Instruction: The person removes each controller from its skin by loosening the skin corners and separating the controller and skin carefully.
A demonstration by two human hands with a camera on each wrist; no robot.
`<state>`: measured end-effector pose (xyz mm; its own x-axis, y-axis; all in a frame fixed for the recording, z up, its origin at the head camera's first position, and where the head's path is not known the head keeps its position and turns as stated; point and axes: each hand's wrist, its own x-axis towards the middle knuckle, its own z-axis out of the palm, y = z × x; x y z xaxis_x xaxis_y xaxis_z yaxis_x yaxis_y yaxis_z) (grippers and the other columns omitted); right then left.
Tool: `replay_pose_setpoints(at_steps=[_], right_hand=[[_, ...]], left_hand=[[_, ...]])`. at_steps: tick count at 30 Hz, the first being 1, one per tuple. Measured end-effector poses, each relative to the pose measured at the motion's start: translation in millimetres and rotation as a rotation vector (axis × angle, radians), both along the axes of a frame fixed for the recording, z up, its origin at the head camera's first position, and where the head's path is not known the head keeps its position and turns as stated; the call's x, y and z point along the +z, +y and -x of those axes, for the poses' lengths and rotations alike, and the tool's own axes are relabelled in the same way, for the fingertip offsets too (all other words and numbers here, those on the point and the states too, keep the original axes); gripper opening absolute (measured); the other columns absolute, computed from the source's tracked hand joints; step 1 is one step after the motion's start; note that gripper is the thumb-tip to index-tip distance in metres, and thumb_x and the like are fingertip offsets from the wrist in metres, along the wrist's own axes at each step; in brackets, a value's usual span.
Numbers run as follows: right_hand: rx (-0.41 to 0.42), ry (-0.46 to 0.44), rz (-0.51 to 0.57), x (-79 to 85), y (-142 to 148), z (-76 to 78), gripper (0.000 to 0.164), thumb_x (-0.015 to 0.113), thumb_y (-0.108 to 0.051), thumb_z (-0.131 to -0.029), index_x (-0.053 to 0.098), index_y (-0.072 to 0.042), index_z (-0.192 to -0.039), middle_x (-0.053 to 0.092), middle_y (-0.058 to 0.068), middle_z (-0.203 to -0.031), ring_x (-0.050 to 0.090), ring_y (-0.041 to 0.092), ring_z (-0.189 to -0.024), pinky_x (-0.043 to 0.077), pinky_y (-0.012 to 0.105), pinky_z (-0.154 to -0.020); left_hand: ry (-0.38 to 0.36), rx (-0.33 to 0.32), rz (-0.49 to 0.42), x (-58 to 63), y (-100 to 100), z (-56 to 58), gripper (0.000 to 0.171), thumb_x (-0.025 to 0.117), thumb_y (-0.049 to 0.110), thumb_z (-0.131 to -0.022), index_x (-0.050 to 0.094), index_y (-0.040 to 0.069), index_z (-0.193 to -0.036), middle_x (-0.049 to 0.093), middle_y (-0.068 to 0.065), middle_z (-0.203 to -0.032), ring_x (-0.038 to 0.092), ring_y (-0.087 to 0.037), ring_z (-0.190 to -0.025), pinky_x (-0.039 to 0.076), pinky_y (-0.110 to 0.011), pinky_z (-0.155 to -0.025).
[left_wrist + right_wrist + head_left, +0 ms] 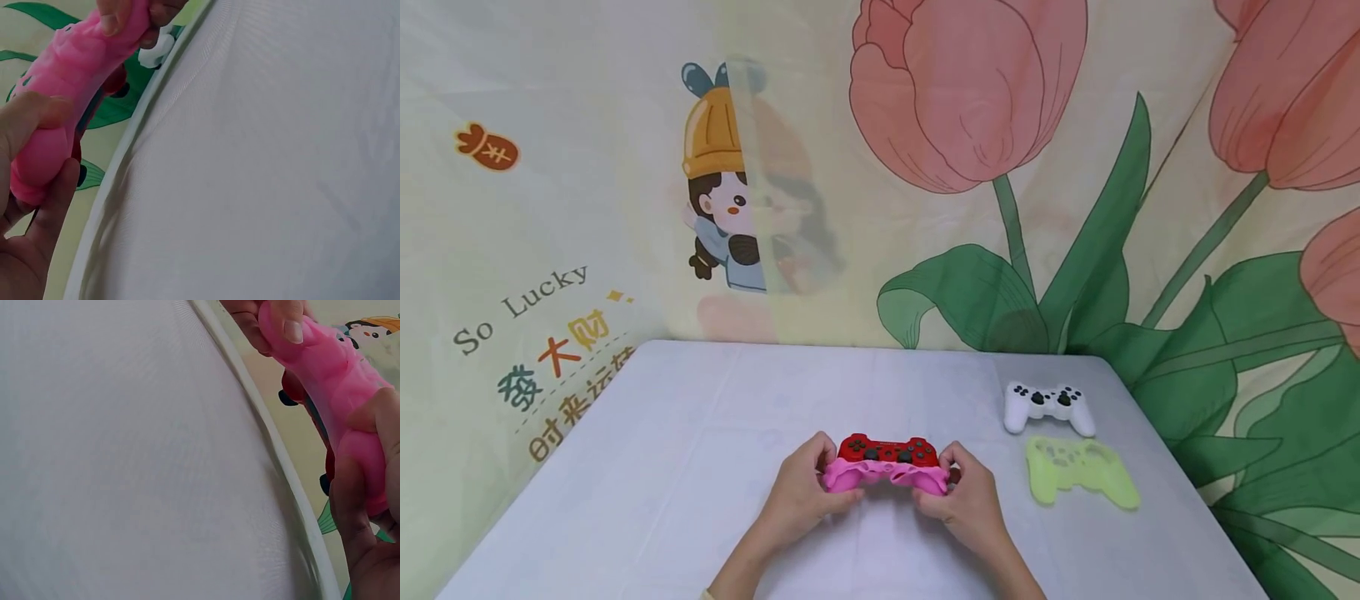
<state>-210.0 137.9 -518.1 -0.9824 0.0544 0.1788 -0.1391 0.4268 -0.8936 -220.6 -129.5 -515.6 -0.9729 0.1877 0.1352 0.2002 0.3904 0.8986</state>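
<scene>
A red game controller (887,448) with dark buttons and thumbsticks is held low in the middle of the head view. A pink silicone cover (847,477) is stretched over its near side and grips, while its red top face shows above the pink edge. My left hand (799,490) grips the left end of cover and controller, and my right hand (973,498) grips the right end. From the left wrist, the pink cover (84,59) hides most of the controller, with a thumb pressed on it. The right wrist view shows thumbs on the cover (334,378) too.
To the right on the white-clothed table (715,467) lies a white game controller (1048,407) with black thumbsticks. A pale green silicone cover (1078,473) lies flat just in front of it. Behind the table hangs a printed backdrop (820,317) with tulips and cartoon figures.
</scene>
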Motion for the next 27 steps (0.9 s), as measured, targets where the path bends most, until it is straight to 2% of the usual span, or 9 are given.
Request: replay_pose_setpoints(at_steps=[5, 9, 13, 16, 21, 24, 27], right_hand=[[0.002, -0.015, -0.039, -2.2, -0.3, 1.9, 0.049, 0.097, -0.009, -0.066, 0.051, -0.016, -0.083, 0.052, -0.005, -0.067, 0.049, 0.008, -0.060, 0.039, 0.022, -0.052], [0.015, -0.049, -0.055, -3.5, 0.7, 2.9, 0.048, 0.098, -0.011, -0.067, 0.053, -0.016, -0.084, 0.048, -0.006, -0.060, 0.045, 0.005, -0.056, 0.036, 0.021, -0.050], [0.040, -0.052, -0.087, -2.3, 2.8, 2.9, 0.050, 0.099, -0.015, -0.068, 0.054, -0.015, -0.089, 0.050, -0.004, -0.063, 0.046, 0.006, -0.059, 0.036, 0.021, -0.052], [0.053, -0.030, -0.099, -0.2, 4.0, 1.8, 0.052, 0.101, -0.018, -0.069, 0.056, -0.015, -0.095, 0.057, -0.001, -0.074, 0.053, 0.009, -0.066, 0.043, 0.022, -0.056], [0.084, 0.060, -0.112, 0.3, 5.2, 0.0, 0.054, 0.101, -0.014, -0.070, 0.066, -0.019, -0.111, 0.063, -0.001, -0.104, 0.065, 0.017, -0.092, 0.057, 0.025, -0.071], [0.116, 0.097, -0.135, 0.7, 5.3, -1.6, 0.058, 0.100, -0.009, -0.070, 0.071, -0.025, -0.118, 0.059, -0.004, -0.113, 0.064, 0.019, -0.105, 0.059, 0.025, -0.075], [0.164, 0.110, -0.145, 3.2, 5.4, -3.6, 0.065, 0.099, -0.004, -0.070, 0.073, -0.029, -0.123, 0.055, -0.004, -0.121, 0.061, 0.020, -0.113, 0.061, 0.025, -0.075]], left_hand=[[-0.025, -0.007, 0.006, -2.4, -0.9, -0.1, 0.058, 0.099, 0.025, -0.074, 0.046, 0.011, -0.093, 0.055, -0.006, -0.081, 0.058, -0.014, -0.061, 0.051, -0.028, -0.049], [-0.040, 0.011, 0.043, -3.2, -1.7, -0.9, 0.060, 0.100, 0.028, -0.073, 0.046, 0.012, -0.094, 0.054, -0.004, -0.079, 0.058, -0.015, -0.068, 0.049, -0.027, -0.053], [-0.035, 0.032, 0.084, -4.0, -3.1, -1.3, 0.061, 0.100, 0.031, -0.072, 0.047, 0.013, -0.095, 0.050, -0.002, -0.081, 0.054, -0.016, -0.077, 0.044, -0.025, -0.056], [-0.016, 0.027, 0.113, -4.6, -3.8, -1.1, 0.061, 0.100, 0.031, -0.072, 0.048, 0.015, -0.098, 0.051, -0.001, -0.088, 0.054, -0.017, -0.084, 0.045, -0.025, -0.062], [0.067, 0.005, 0.193, -4.9, -2.2, -1.6, 0.062, 0.100, 0.031, -0.073, 0.051, 0.024, -0.111, 0.051, 0.007, -0.108, 0.055, -0.014, -0.101, 0.053, -0.026, -0.083], [0.104, -0.007, 0.208, -4.4, -0.9, -2.2, 0.064, 0.100, 0.026, -0.073, 0.055, 0.030, -0.119, 0.047, 0.012, -0.117, 0.056, -0.012, -0.111, 0.054, -0.031, -0.095], [0.134, -0.028, 0.219, -3.4, -1.7, -2.7, 0.069, 0.100, 0.023, -0.072, 0.059, 0.035, -0.126, 0.045, 0.015, -0.121, 0.055, -0.010, -0.119, 0.053, -0.033, -0.102]])
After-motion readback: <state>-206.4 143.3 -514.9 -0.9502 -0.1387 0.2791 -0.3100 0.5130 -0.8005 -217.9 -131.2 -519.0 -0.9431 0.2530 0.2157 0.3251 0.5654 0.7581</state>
